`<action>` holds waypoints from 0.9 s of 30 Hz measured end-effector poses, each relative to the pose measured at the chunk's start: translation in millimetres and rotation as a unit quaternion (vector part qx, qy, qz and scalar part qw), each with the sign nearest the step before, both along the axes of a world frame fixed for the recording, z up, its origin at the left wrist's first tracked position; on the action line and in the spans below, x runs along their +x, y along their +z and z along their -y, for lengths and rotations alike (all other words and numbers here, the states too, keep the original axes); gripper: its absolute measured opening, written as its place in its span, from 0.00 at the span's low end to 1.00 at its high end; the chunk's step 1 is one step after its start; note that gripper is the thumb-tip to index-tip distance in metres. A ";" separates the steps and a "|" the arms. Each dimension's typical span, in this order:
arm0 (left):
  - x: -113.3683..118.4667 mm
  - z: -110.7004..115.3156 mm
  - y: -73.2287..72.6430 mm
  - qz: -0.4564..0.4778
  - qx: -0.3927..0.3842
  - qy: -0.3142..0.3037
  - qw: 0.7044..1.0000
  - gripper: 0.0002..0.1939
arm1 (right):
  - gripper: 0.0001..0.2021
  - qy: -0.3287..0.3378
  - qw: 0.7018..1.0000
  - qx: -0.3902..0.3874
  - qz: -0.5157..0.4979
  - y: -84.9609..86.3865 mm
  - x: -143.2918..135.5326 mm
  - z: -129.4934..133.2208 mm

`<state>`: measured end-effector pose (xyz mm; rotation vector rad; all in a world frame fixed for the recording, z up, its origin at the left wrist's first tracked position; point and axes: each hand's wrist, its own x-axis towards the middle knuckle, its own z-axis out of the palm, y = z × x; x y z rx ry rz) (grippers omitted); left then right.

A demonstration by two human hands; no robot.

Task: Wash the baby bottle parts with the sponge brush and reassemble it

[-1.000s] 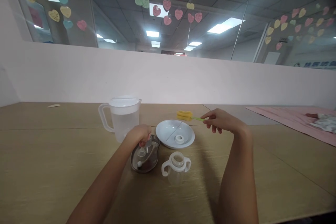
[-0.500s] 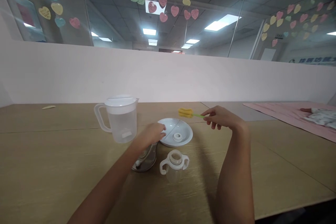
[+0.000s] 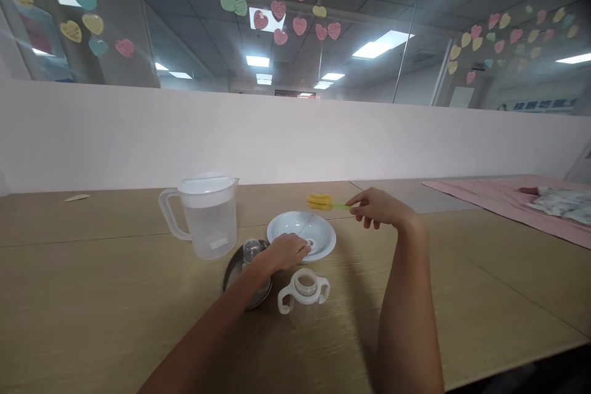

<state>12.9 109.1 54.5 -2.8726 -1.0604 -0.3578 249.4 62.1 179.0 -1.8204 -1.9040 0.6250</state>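
My right hand [image 3: 376, 208] pinches the thin green handle of a yellow sponge brush [image 3: 319, 202], held level above the table to the right of a white dish [image 3: 281, 225]. Over the dish's near edge reaches my left hand [image 3: 289, 250], its fingers closed at a small white bottle collar [image 3: 311, 244] lying in the dish; part of the collar is hidden by the fingertips. Just in front stands a clear baby bottle [image 3: 303, 305] with a white two-handled holder and an uncovered mouth. Partly behind my left forearm is a round metal tray [image 3: 229, 271] with a clear bottle cap [image 3: 252, 249] in it.
A clear lidded pitcher [image 3: 212, 221] stands left of the dish. At the far left lies a thin flat pale piece [image 3: 77, 197]. A pink cloth [image 3: 489, 188] with a patterned item [image 3: 563, 203] spreads at the right. A low white wall [image 3: 295, 141] borders the table's back.
My left hand has moved right and toward me, down to the collar in the dish. More of the metal tray and its clear cap now shows. The brush stays in my right hand.
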 end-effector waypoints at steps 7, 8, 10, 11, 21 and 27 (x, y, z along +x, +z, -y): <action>0.4 4.5 1.4 -0.009 0.026 -0.003 1.000 0.20 | 0.17 0.025 1.000 0.011 -0.012 1.9 -4.1 4.0; 0.3 4.8 1.6 -0.006 0.025 -0.001 1.000 0.20 | 0.17 0.025 1.000 0.010 -0.011 1.8 -4.4 3.9; 0.5 5.5 1.6 0.001 0.018 0.004 1.000 0.20 | 0.17 0.025 1.000 0.009 -0.007 1.9 -5.1 3.8; 0.6 5.9 1.5 0.005 0.013 0.007 1.000 0.21 | 0.17 0.025 1.000 0.008 -0.005 2.0 -5.7 3.8; -11.8 9.1 37.0 0.154 -0.016 0.075 0.985 0.07 | 0.17 0.064 0.997 0.023 -0.043 1.6 -2.2 10.1; -27.6 15.9 72.7 0.366 -0.049 0.080 0.926 0.06 | 0.20 0.120 0.984 0.062 -0.113 3.2 2.7 19.2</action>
